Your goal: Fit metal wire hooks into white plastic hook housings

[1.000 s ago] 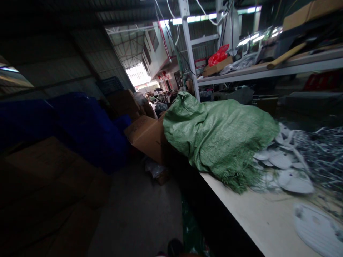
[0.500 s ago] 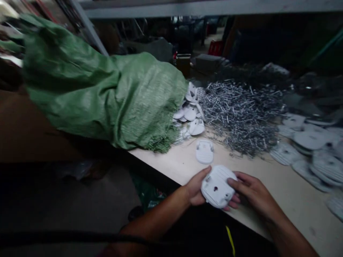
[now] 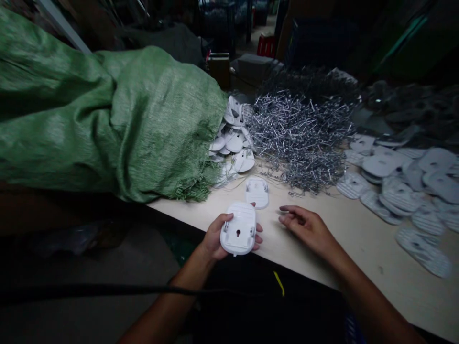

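Note:
My left hand [image 3: 215,237] holds a white plastic plate [image 3: 238,230] with a ribbed top and a keyhole slot, at the near edge of the pale table [image 3: 362,248]. My right hand [image 3: 305,226] hovers just right of it, fingers apart and empty, over the table. A second white plastic piece [image 3: 256,192] lies on the table just beyond the held one. Behind it spreads a heap of small metal pins [image 3: 299,134].
A large green woven sack [image 3: 118,119] lies on the left with white plates [image 3: 233,143] spilling from its mouth. More white ribbed plates [image 3: 401,186] are scattered at the right. A black cable [image 3: 107,289] crosses the dark foreground.
The view swung from the aisle down to the table. My right hand let go of the white plate and moved right; the left hand keeps the plate, now turned more upright.

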